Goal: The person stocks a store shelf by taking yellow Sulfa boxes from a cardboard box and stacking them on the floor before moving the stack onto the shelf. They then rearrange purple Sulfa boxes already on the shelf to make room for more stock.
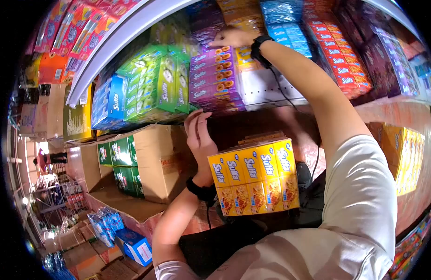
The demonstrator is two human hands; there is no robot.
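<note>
My right hand (234, 38) reaches over the far end of a stack of purple Sulfa packs (211, 74) on the shelf. Its fingers are stretched out over the packs, with the tips partly blurred. Below the near end of that stack is my left hand (200, 133), its fingers apart and loosely bent, close to the lower edge of the purple and green packs. I see nothing held in it. A block of yellow Sulfa packs (253, 179) sits in front of my body, beside my left wrist. Green Sulfa packs (162, 84) stand left of the purple ones.
Blue packs (290, 39) and red packs (339, 58) line the shelf to the right, above its white perforated base (267, 88). An open cardboard carton (159, 163) with green boxes lies at left. More yellow packs (402, 156) stand at far right.
</note>
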